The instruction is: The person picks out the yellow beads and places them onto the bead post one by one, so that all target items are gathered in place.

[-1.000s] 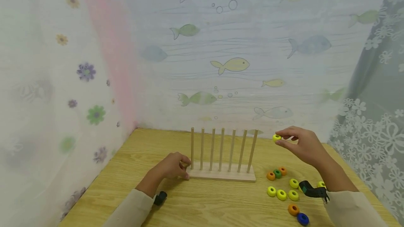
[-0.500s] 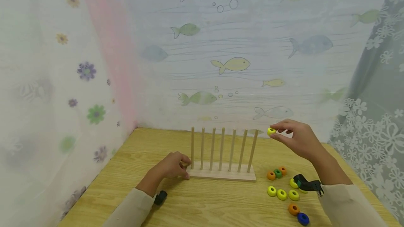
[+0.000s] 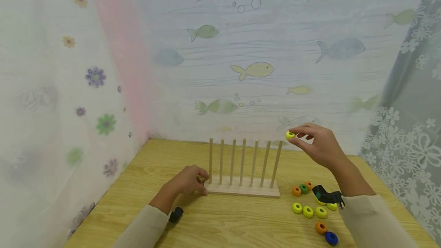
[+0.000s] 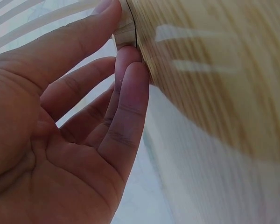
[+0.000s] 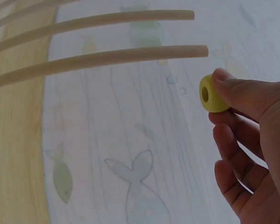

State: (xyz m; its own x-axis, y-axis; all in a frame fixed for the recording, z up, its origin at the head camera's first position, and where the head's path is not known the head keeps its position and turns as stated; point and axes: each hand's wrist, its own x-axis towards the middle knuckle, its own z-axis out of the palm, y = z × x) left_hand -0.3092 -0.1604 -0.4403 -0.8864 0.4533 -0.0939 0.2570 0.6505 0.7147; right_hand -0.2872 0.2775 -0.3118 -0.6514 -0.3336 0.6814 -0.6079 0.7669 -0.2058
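My right hand (image 3: 319, 145) pinches a yellow bead (image 3: 290, 136) between thumb and fingers. The bead is up beside the top of the rightmost peg (image 3: 276, 165), apart from it. In the right wrist view the hole of the bead (image 5: 205, 94) shows, and a gap separates it from the peg tip (image 5: 203, 51). My left hand (image 3: 188, 180) grips the left end of the wooden peg stand (image 3: 241, 191), thumb and fingers on either side of its base. Several bare upright pegs rise from that base.
Right of the stand, loose beads lie on the wooden table (image 3: 213, 221): two orange and a green bead (image 3: 303, 189), several yellow beads (image 3: 308, 212), another orange bead (image 3: 321, 227) and a blue bead (image 3: 331, 238). Behind the table hangs a fish-print curtain (image 3: 165, 98).
My right hand has moved left and upward with the yellow bead, from off to the right to close by the rightmost peg's top. The left hand and stand have stayed put.
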